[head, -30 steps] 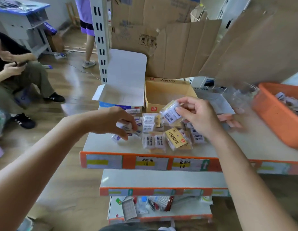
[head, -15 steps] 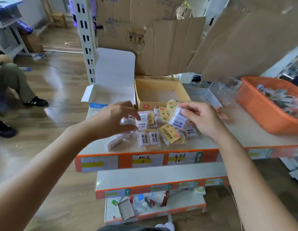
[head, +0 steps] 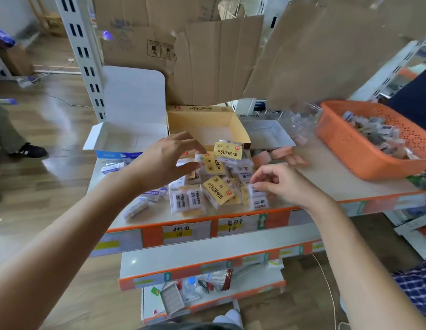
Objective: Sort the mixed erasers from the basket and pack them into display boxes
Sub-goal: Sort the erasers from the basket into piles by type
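Note:
A heap of wrapped eraser packs [head: 185,198], white 2B ones and yellow-card ones [head: 227,151], lies on the top shelf board. My left hand [head: 164,160] hovers over the heap's back left with fingers spread, its fingertips next to a yellow pack [head: 213,165], holding nothing. At the heap's right front, my right hand [head: 285,184] pinches the edge of a white eraser pack [head: 257,197] that rests on the board. Behind the heap stand an open yellow display box [head: 207,122], a white-and-blue display box [head: 126,139] with its lid up, and a white box [head: 266,134].
An orange basket [head: 345,144] with mixed erasers stands at the right. Loose pink erasers [head: 279,153] lie in front of the white box, blue-and-white ones [head: 114,166] at the left. Cardboard sheets [head: 219,63] rise behind. A seated person's leg [head: 7,132] is at far left.
My right hand has come down and to the right with its white pack, from above the heap to the board. My left hand has opened and lifted toward the yellow packs.

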`<state>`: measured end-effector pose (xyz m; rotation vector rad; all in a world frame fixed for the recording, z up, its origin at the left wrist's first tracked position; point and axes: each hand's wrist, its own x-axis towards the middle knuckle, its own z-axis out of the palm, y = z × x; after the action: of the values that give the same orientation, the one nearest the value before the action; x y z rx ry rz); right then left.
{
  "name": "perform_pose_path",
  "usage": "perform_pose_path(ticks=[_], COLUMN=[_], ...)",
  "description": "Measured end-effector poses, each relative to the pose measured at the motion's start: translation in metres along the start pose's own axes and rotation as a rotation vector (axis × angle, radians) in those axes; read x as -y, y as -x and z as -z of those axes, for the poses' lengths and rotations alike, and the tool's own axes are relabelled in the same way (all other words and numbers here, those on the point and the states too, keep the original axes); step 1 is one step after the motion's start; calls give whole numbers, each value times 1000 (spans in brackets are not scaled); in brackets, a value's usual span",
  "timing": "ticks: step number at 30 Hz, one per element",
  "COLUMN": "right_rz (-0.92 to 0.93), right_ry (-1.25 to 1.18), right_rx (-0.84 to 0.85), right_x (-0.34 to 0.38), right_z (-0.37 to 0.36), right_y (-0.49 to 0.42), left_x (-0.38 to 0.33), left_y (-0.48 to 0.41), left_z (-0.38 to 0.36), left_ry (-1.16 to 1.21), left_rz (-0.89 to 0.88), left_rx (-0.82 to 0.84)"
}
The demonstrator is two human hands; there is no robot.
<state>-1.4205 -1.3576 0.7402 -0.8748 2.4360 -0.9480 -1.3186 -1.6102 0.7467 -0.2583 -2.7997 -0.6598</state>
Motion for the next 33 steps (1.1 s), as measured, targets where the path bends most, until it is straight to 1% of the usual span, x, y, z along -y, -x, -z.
perform_pose_path(ticks=[2,6,11,15,17,20,25,29,33], right_rz=[-5,16,93,95,94,117,227,334,417], right_ry=[15,179,234,273,304,356,415,452,492], right_rx=[-32,-161,-335,-394,-397,-383,-348,-311,-267], right_x=[-3,-4,-7,-16,-23,-38,-60,-73,-76], right_z=[-4,-4,19,45,59,80,119,140,150], right_y=[-1,-1,-1,-4,-9,-17,-30,-44,-52], left_x=[-2,-5,-16,-30,-37,-47,-69,-87,-103], left_y=[-4,-11,-28,-51,-66,-88,-117,-130,-136], left_z=[-2,-5,-7,-10,-14,-24,-40,-51,-62], left_ry=[-10,2,10,1,-11,-61,-110,-157,-185], left_rz=[-2,-6,-24,-18,16,96,277,384,452], left_rx=[-4,-12,-55,-81,-94,-69,-50,-91,-150])
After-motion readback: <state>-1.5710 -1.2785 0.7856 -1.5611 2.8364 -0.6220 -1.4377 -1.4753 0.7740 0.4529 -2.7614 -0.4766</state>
